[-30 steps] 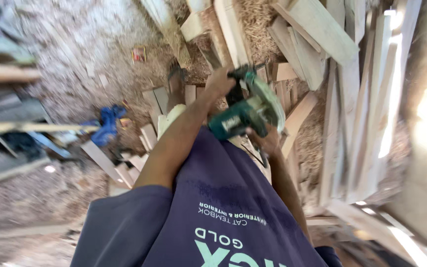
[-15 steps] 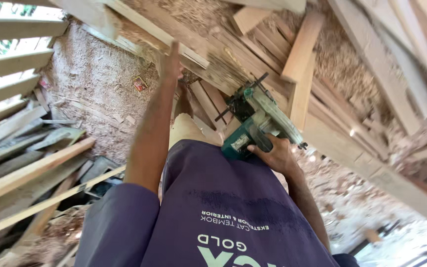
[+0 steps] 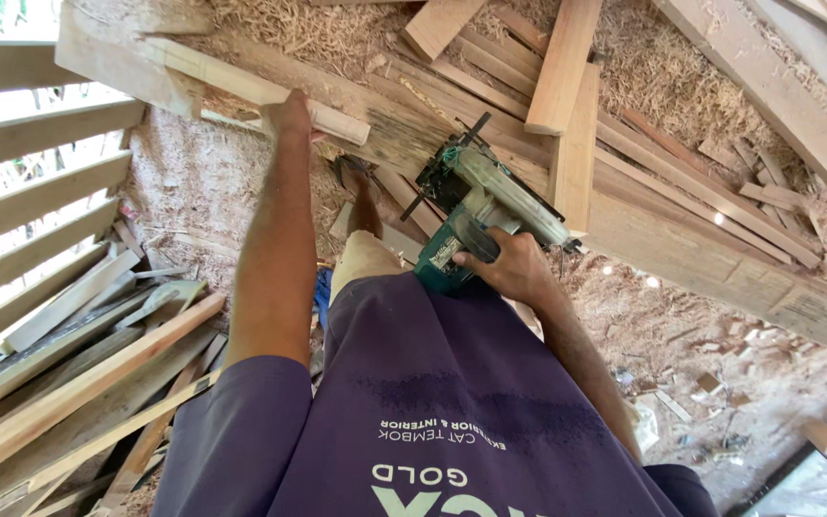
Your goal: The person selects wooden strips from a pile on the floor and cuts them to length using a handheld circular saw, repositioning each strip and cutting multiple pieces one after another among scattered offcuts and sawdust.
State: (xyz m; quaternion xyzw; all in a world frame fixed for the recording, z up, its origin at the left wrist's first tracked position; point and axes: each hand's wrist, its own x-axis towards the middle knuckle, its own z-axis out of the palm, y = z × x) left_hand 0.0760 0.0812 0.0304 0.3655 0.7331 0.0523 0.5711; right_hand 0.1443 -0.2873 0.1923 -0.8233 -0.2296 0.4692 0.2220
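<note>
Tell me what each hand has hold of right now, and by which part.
The right hand holds the green circular saw by its rear handle. The left hand presses on a pale wooden strip near its end, atop the long plank.

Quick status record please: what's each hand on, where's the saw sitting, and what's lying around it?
left hand: stretched out, resting on a pale wooden strip laid along the long weathered plank
right hand: gripping the handle of the green handheld circular saw
saw position: on the long plank, beside short upright boards
surroundings: sawdust-covered ground, stacked timber slats on the person's left
clothing: purple shirt
blade: hidden
</note>
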